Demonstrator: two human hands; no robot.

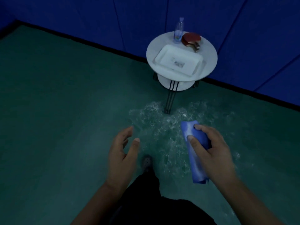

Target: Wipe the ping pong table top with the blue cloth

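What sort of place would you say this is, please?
Probably a table tennis hall: a red ping pong paddle lies on a round white side table, with green sports flooring and blue padded wall panels.

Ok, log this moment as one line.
stage: carrying | right hand: grips blue cloth | left hand: open, holds nothing | ping pong table: not visible

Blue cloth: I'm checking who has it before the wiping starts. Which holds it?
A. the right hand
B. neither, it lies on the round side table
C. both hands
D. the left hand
A: the right hand grips the blue cloth, while the left hand is open and apart from it.
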